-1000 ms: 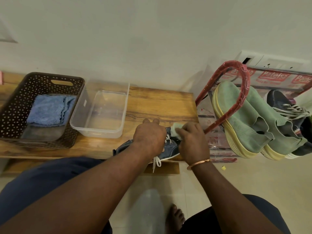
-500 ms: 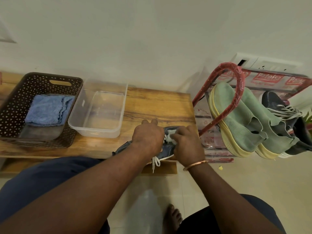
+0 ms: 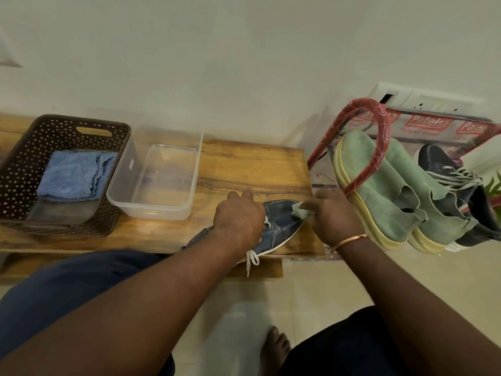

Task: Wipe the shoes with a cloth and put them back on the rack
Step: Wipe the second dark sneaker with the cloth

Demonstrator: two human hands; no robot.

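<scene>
At lower centre of the frame, the blue shoe lies at the worktop's front edge. The left hand grips its laced middle, fingers curled over the far side. The right hand pinches a pale green cloth against the toe.

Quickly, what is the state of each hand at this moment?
Left hand: closed, holding down the blue denim lace-up shoe.
Right hand: closed, pinching the small pale green cloth at that shoe's toe.
</scene>
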